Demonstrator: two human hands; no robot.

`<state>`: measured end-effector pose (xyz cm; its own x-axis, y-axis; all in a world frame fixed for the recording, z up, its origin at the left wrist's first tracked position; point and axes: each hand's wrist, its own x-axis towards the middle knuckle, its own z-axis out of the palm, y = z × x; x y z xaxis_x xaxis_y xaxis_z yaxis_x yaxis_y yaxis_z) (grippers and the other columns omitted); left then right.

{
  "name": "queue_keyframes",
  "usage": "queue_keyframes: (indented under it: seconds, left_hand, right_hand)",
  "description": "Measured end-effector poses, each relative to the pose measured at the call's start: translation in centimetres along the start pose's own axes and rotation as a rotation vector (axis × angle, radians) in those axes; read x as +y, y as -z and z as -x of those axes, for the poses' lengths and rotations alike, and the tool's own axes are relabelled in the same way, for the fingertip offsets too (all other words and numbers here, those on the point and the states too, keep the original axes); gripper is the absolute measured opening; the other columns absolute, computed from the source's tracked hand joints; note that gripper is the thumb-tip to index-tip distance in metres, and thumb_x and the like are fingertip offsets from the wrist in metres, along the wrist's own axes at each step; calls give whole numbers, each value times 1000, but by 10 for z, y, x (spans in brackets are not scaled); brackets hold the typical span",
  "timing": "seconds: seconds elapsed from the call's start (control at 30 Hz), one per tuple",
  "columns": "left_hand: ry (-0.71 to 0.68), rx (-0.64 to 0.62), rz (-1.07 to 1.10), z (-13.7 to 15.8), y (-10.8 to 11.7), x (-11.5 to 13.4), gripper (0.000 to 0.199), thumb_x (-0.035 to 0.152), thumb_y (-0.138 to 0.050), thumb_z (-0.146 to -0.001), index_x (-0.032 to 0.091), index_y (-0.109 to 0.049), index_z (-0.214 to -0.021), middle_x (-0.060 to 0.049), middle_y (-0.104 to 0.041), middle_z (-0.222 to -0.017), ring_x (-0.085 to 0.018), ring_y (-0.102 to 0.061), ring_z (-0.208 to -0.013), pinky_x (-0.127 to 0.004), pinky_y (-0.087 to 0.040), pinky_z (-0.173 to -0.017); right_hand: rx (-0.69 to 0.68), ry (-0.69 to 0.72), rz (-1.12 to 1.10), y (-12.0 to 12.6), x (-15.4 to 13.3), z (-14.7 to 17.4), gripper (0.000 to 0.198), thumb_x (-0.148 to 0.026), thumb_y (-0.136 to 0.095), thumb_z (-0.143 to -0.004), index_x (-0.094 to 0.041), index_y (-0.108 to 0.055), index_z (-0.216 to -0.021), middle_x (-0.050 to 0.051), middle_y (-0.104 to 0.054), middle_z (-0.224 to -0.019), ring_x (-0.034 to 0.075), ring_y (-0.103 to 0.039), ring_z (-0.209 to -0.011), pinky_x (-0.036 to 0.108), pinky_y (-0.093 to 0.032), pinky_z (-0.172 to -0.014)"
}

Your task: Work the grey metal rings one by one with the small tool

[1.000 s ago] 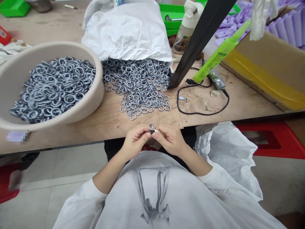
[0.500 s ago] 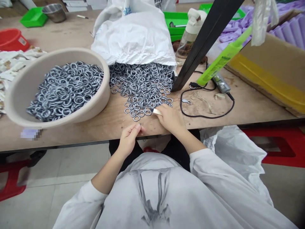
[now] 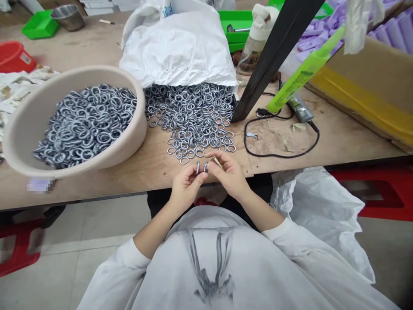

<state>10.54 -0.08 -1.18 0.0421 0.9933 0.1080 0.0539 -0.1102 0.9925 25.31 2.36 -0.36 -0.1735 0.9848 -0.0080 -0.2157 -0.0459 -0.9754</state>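
Observation:
My left hand (image 3: 186,184) is closed in a pinch on a grey metal ring (image 3: 198,168), held upright over the front edge of the table. Close beside it, my right hand (image 3: 232,178) pinches a second grey ring (image 3: 205,167). A thin cream-handled tool (image 3: 217,162) lies across the fingers of that same hand; its tip is hidden. Just beyond both hands spreads a loose pile of grey rings (image 3: 200,116), spilling from the mouth of a white woven sack (image 3: 180,51).
To the left stands a large beige basin (image 3: 135,133) heaped with similar rings. A black post (image 3: 274,56) slants up behind the pile. On the right are a looped black cable (image 3: 280,156), a lime-green stick (image 3: 303,75) and a cardboard box (image 3: 364,86) near purple pieces.
My hands have come together, the left moving right and up. A ring now shows upright in each hand's fingers. The cream-handled tool has turned back within my right hand.

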Motion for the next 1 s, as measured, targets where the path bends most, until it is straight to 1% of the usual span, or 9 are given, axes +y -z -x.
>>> queue_keyframes:
  seconds: [0.07,0.23,0.33,0.47,0.57,0.73,0.87,0.93,1.0]
  left_hand:
    - [-11,-51,-45,2,3,0,22,39,-69,-86,17,-70,-88,-3,-67,-80,-15,-61,-74,-26,-51,-70]
    - [73,-153,61,6,2,3,26,41,-65,-89,16,-71,-90,-4,-71,-79,-14,-63,-65,-25,-53,-62]
    - [114,-132,123,7,3,2,25,41,-68,-86,16,-70,-89,-4,-71,-80,-14,-65,-65,-26,-54,-62]
    - [101,-113,153,7,7,0,25,42,-70,-85,17,-70,-87,-3,-70,-77,-14,-63,-65,-27,-54,-65]
    - [84,-111,127,7,9,-2,25,42,-68,-87,17,-70,-85,-2,-68,-75,-13,-61,-65,-27,-54,-66]
    - [3,-123,2,8,13,-1,26,43,-64,-90,17,-69,-85,-4,-67,-77,-15,-62,-70,-28,-52,-67]
    - [-131,-267,-127,15,17,4,21,35,-62,-91,18,-69,-82,-6,-69,-79,-17,-63,-75,-29,-50,-73]
    - [-82,-248,-98,19,20,4,21,36,-62,-91,17,-69,-83,-7,-70,-81,-16,-64,-76,-29,-50,-73]
    - [29,-138,-18,21,25,2,25,40,-64,-90,17,-67,-84,-6,-68,-79,-15,-62,-72,-27,-49,-70]
  right_hand:
    - [-40,-12,32,0,-4,1,40,-51,-80,-72,-21,-65,-92,1,-66,-85,14,-60,-76,27,-51,-71]
    - [-48,-52,48,4,-5,-2,44,-64,-66,-81,-20,-61,-80,-1,-61,-69,12,-54,-59,26,-47,-56]
    - [-35,116,286,13,-9,-1,40,-58,-61,-88,-18,-62,-80,0,-60,-69,13,-55,-64,26,-43,-61]
    - [-166,362,672,21,-18,9,35,-42,-53,-97,-17,-61,-75,0,-57,-67,12,-51,-64,27,-35,-62]
    - [-186,434,794,19,-18,17,36,-39,-53,-97,-17,-56,-69,-2,-50,-62,11,-45,-59,27,-30,-59]
    - [-189,403,842,21,-10,17,40,-43,-50,-98,-18,-55,-67,-2,-50,-61,11,-46,-58,26,-30,-59]
    - [5,201,962,32,-1,-3,46,-48,-43,-100,-19,-58,-67,-1,-53,-59,14,-48,-58,27,-29,-58]
    - [53,159,1066,32,3,-16,41,-48,-44,-100,-20,-65,-78,1,-60,-67,17,-53,-64,28,-31,-60]
    - [-11,195,1166,25,5,-29,31,-45,-51,-98,-21,-70,-103,5,-68,-88,20,-60,-79,29,-35,-66]
